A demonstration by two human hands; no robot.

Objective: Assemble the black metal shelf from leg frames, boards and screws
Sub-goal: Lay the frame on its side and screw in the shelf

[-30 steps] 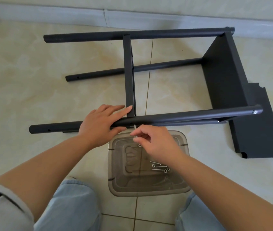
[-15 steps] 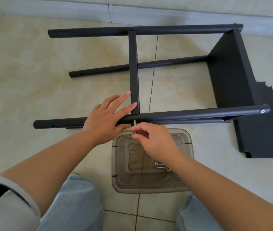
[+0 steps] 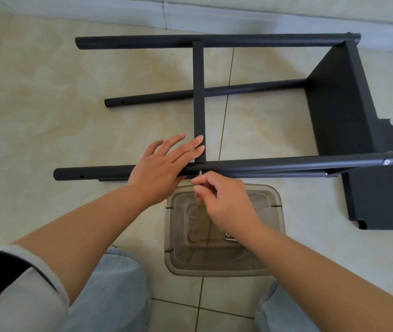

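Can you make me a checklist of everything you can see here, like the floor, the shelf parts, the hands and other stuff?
Surface: pale tiled floor.
Job's things: black leg frame lying on its side, crossbar meeting it; upright black board joined at the right end; loose board flat on the floor; screw at the tube's underside.
Clutter: clear plastic tub, more screws inside.
Grippers: left hand rests flat on the tube; right hand pinches the screw.
Cables: nothing seen.
Surroundings: pale baseboard along the wall.
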